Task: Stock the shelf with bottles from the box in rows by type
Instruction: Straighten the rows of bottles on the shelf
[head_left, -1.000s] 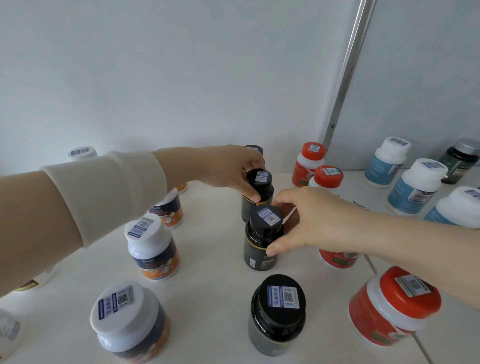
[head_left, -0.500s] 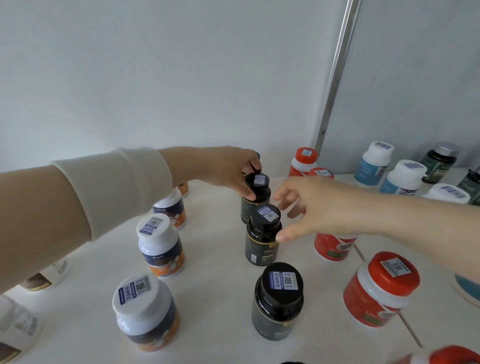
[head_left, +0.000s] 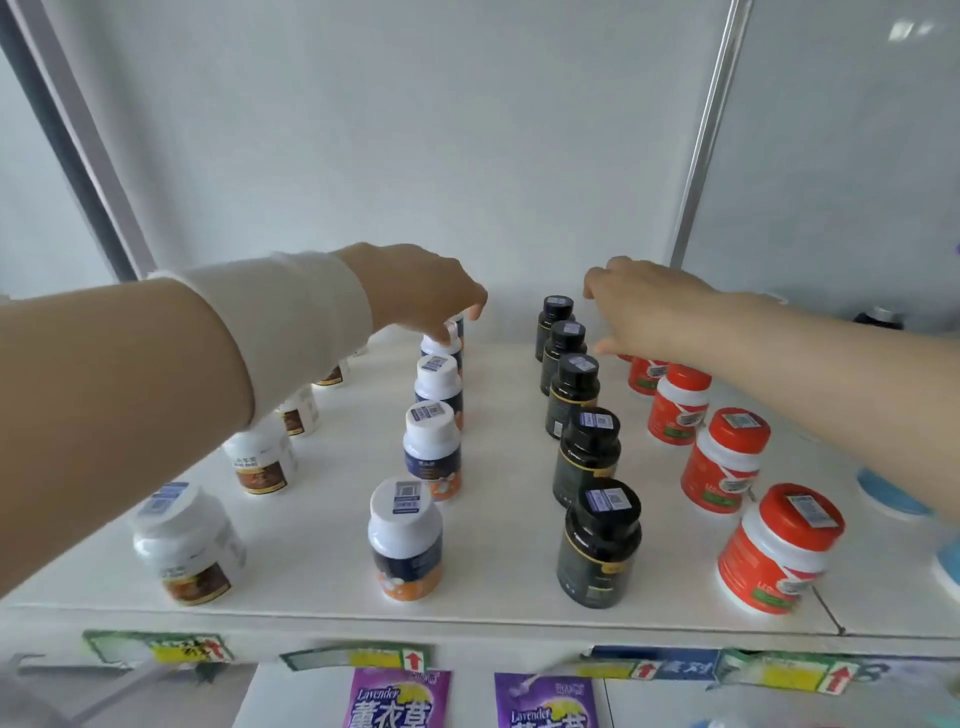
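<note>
Bottles stand in rows running front to back on the white shelf (head_left: 498, 587). From left there are white bottles with brown labels (head_left: 187, 545), white-capped navy and orange bottles (head_left: 405, 540), black bottles (head_left: 600, 545) and red-capped red bottles (head_left: 779, 556). My left hand (head_left: 426, 296) reaches to the far end of the navy and orange row and grips the cap of the rearmost visible bottle (head_left: 449, 345). My right hand (head_left: 644, 306) hovers with loose fingers over the back of the red row, just right of the far black bottles, and holds nothing.
Blue-labelled bottles (head_left: 888, 493) show partly at the right edge behind my right forearm. A metal upright (head_left: 696, 171) divides the back wall. Price tags (head_left: 358, 659) line the shelf's front edge, and purple lavender packets (head_left: 397, 699) hang below it.
The view has pulled back and shows whole rows. My left hand left the black bottles for the white-capped row. My right hand let go of a black bottle and moved right.
</note>
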